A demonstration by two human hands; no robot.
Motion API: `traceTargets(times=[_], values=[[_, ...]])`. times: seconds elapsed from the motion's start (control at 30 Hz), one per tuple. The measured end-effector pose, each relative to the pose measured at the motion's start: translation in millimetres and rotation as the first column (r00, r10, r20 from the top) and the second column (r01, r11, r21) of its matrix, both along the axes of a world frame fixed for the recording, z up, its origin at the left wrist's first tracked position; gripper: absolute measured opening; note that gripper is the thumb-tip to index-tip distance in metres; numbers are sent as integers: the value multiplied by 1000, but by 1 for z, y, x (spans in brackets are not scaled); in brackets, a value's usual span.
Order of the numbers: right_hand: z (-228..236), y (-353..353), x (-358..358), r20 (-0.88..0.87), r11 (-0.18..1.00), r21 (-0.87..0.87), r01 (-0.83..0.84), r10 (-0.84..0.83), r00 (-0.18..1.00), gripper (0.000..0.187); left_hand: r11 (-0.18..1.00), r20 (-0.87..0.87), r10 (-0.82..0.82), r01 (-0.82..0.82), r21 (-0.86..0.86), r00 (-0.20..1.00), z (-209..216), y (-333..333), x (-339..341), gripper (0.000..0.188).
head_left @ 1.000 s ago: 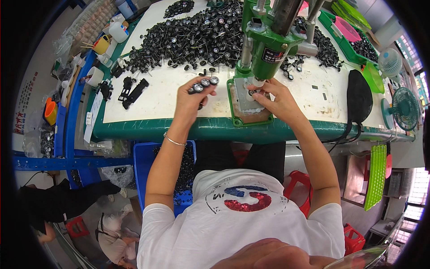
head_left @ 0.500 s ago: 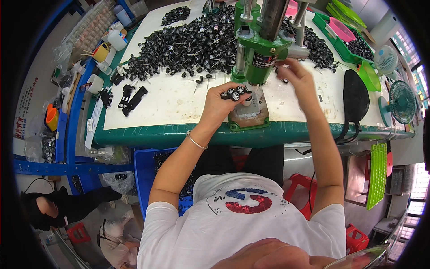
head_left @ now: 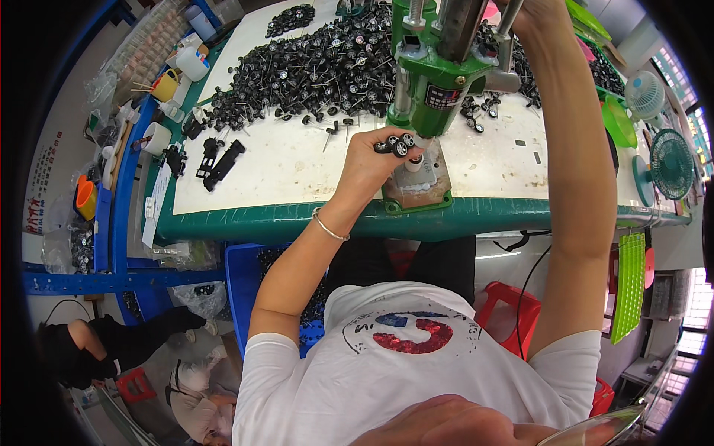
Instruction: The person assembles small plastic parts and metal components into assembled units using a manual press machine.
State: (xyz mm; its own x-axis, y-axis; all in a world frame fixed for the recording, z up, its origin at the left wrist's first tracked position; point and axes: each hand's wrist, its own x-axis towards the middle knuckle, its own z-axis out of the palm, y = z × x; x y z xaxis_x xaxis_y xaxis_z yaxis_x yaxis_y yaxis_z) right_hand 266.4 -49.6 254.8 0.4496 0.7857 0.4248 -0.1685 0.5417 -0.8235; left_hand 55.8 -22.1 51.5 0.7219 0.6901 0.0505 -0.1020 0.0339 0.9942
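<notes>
My left hand [head_left: 370, 160] is closed around several small black toy wheels [head_left: 400, 148] with silver spoked hubs, right beside the lower end of a green hand press [head_left: 437, 97]. Under the ram, a small pale round piece [head_left: 414, 162] stands on the press's metal base [head_left: 418, 192]. My right arm stretches up along the press's right side. At the top edge of the view my right hand [head_left: 534, 13] is closed on the press lever [head_left: 509, 18]; part of its fingers is cut off or hidden.
A large heap of black wheels on thin axles [head_left: 320, 70] covers the far table. A few wheels [head_left: 476, 119] lie right of the press. Black plastic chassis parts [head_left: 222, 163] lie at the left. Green fans [head_left: 667, 167] stand at the right edge. A blue bin [head_left: 242, 275] sits below the table.
My right hand has gone from beside the loose wheels, right of the press, up to the lever. The left hand stays near the ram with its wheels, shifted slightly right.
</notes>
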Motion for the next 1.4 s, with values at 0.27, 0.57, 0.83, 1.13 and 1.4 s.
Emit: traceTargets(times=[0.27, 0.57, 0.83, 1.13, 1.4], values=[[-3, -11, -34, 114, 934, 115, 338, -350, 930, 19, 1000, -64, -5, 7, 29, 998, -7, 9, -3, 24], [-9, -32, -45, 176, 882, 275, 383, -438, 882, 24, 995, -75, 4, 4, 104, 997, -9, 8, -2, 25], [-20, -43, -43, 218, 825, 492, 279, -427, 878, 23, 995, -27, 16, -14, 100, 1000, -18, 9, 0, 26], [-44, -64, -62, 94, 685, 650, 331, -504, 858, 29, 1000, -38, 6, -6, 19, 999, -19, 5, -1, 27], [-30, -48, -66, -226, 588, 806, -66, 408, 884, 30, 999, -39, -4, 2, -53, 999, -18, 5, -2, 30]])
